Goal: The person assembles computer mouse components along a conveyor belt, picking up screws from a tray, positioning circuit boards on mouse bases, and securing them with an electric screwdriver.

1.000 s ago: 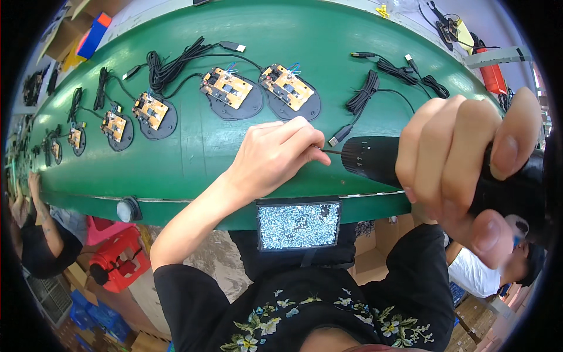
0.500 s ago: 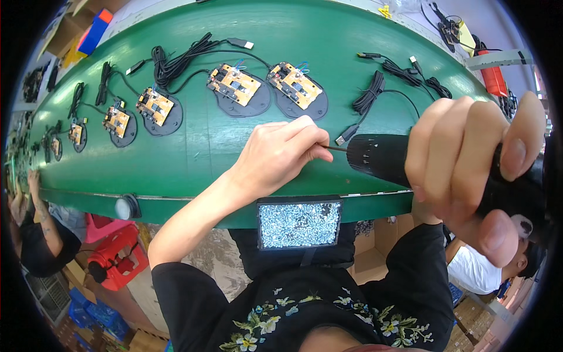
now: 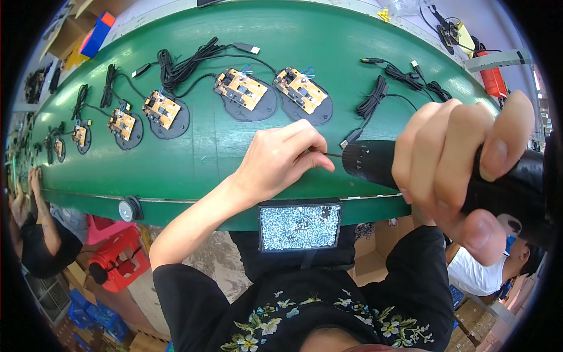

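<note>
A black power screwdriver (image 3: 368, 159) lies across my right hand (image 3: 448, 155), whose fingers wrap round its body. Its thin bit (image 3: 335, 155) points left, toward the closed thumb and forefinger of my left hand (image 3: 284, 154). What those fingertips pinch at the bit's end is hidden. Just below, at the belt's near edge, sits a small black tray (image 3: 262, 230) full of tiny silvery screws. Beyond my left hand lie two black mouse bases (image 3: 319, 112) with tan circuit boards (image 3: 300, 91) on them; neither hand touches these.
More mouse bases with boards (image 3: 167, 114) run leftward along the green belt (image 3: 193, 167). Bundled black cables (image 3: 372, 98) lie at the right. A round knob (image 3: 129, 209) projects from the belt's edge. Other people sit at far left and right; a red plastic stool (image 3: 120, 264) stands lower left.
My right hand and the screwdriver have shifted slightly left. My left thumb has dropped a little from the forefinger. The boards and bases appear slightly farther right and lower, as does the knob.
</note>
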`<action>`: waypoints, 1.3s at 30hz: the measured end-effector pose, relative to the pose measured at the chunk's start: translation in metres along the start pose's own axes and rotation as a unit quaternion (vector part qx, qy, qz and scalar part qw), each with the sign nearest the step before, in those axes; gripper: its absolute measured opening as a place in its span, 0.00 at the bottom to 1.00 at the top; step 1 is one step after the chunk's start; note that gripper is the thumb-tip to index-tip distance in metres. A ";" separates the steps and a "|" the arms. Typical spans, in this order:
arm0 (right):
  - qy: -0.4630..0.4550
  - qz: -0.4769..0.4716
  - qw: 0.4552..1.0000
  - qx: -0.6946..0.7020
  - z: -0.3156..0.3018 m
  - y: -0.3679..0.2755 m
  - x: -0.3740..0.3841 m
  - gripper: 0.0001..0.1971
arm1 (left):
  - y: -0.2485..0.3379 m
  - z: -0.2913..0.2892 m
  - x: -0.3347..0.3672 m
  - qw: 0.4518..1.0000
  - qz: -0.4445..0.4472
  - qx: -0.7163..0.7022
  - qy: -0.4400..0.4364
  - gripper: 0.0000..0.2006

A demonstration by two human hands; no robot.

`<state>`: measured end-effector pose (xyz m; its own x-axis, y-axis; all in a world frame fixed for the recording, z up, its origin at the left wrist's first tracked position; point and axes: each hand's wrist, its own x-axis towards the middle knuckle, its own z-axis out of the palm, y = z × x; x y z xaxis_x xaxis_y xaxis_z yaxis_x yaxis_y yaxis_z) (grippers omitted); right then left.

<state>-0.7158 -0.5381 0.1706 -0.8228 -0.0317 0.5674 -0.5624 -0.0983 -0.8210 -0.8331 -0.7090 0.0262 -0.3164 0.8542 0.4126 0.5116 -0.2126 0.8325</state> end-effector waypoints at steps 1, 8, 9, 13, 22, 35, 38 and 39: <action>-0.003 0.000 1.000 -0.008 0.000 0.002 0.001 0.25 | 0.000 -0.002 0.000 1.000 -0.004 -0.010 0.005 0.13; -0.011 0.032 0.999 -0.034 0.005 0.006 0.005 0.24 | 0.000 -0.013 0.005 0.999 -0.014 -0.012 0.034 0.12; -0.015 0.036 0.999 -0.026 0.006 0.010 0.005 0.24 | -0.007 -0.017 0.005 0.997 0.023 0.037 0.070 0.12; 0.020 -0.025 0.999 -0.018 0.001 0.016 0.008 0.24 | -0.012 -0.018 0.005 0.981 0.039 0.185 0.037 0.11; 0.056 -0.017 0.998 -0.012 -0.017 -0.006 0.010 0.21 | -0.008 -0.022 0.004 0.955 0.058 0.286 -0.051 0.13; 0.154 -0.001 0.986 -0.067 0.013 0.064 0.036 0.15 | -0.014 -0.051 -0.006 0.982 0.087 0.148 -0.077 0.12; 0.138 0.024 0.986 -0.094 0.016 0.074 0.038 0.15 | -0.015 -0.059 -0.009 0.987 0.064 0.142 -0.048 0.14; 0.141 0.028 0.986 -0.081 0.016 0.077 0.037 0.15 | -0.016 -0.061 -0.009 0.989 0.047 0.141 -0.026 0.14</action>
<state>-0.7882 -0.5632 0.1293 -0.8303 0.2477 0.4992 -0.5018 0.0573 -0.8631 -0.8875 -0.7425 0.0315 -0.2182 0.8620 0.4576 0.7416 -0.1584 0.6519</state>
